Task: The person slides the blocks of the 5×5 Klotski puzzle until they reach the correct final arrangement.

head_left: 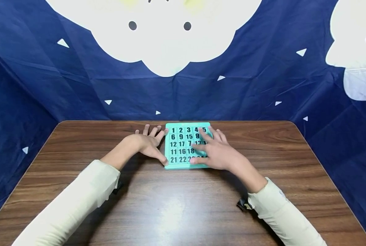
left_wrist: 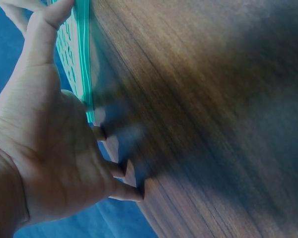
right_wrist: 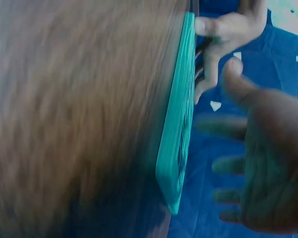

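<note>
A turquoise number board (head_left: 181,140) with black numerals in rows lies flat near the table's back edge. Along its left side, my left hand (head_left: 144,144) is spread, thumb at the near left corner and index finger by the upper left edge. My right hand (head_left: 221,154) hovers over the right part with fingers apart, covering some numerals. In the left wrist view, the left thumb of the hand (left_wrist: 54,144) reaches the board's edge (left_wrist: 83,54). The right wrist view shows a gap between the right hand (right_wrist: 275,158) and the board (right_wrist: 176,124).
The board rests on a brown wood-grain table (head_left: 133,212). Behind and beside the table hangs a dark blue cloth (head_left: 78,92) with white cloud shapes and small triangles. Both forearms wear pale sleeves, with a small black item by each cuff.
</note>
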The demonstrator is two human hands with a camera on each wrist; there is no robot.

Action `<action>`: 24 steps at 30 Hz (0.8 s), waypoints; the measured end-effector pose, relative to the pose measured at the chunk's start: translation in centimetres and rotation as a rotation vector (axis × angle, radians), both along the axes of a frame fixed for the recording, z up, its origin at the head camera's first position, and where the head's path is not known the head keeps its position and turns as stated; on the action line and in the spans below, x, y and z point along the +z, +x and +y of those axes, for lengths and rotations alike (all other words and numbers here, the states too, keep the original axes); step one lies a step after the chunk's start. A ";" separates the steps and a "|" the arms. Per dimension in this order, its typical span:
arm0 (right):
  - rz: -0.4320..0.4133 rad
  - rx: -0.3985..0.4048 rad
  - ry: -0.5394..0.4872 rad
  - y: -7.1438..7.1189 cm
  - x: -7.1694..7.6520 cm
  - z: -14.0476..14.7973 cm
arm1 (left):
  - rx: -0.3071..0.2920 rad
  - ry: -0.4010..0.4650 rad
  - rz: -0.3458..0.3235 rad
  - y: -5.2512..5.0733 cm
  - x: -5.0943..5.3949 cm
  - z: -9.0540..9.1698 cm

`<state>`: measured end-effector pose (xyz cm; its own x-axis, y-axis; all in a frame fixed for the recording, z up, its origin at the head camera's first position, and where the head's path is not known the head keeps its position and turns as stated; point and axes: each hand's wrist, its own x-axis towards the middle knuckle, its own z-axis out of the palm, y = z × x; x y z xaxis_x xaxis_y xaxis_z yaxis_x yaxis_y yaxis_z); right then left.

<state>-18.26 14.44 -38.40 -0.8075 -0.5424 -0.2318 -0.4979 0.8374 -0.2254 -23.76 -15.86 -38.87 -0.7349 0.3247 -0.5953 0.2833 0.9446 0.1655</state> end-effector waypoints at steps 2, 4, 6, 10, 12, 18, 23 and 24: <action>-0.024 0.030 -0.009 0.3 0.1 -0.3 | 0.002 -0.015 -0.002 -0.1 -0.2 0.0; -0.045 0.027 0.000 0.5 0.3 -0.3 | 0.002 -0.018 0.000 -0.1 -0.2 0.0; -0.045 -0.010 0.034 0.7 0.7 -0.1 | 0.001 -0.019 0.001 -0.1 -0.2 0.0; -0.008 -0.024 0.057 1.0 1.1 -0.5 | -0.004 -0.002 -0.003 0.0 -0.1 0.1; -0.006 0.026 0.032 1.1 0.9 -1.4 | -0.005 -0.006 -0.004 -0.1 0.0 0.1; -0.068 0.061 0.025 1.1 0.7 -2.8 | -0.008 -0.012 0.001 0.0 0.0 0.2; -0.054 -0.005 0.034 0.4 1.1 -2.1 | -0.012 -0.011 0.005 0.0 0.0 0.3; -0.050 -0.002 0.021 0.1 1.0 -2.2 | -0.010 -0.014 0.006 0.0 0.0 0.3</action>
<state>-18.15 12.22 -37.39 -0.7958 -0.5350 -0.2836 -0.4843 0.8435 -0.2324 -23.78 -15.59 -38.84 -0.7354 0.3234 -0.5955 0.2935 0.9441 0.1502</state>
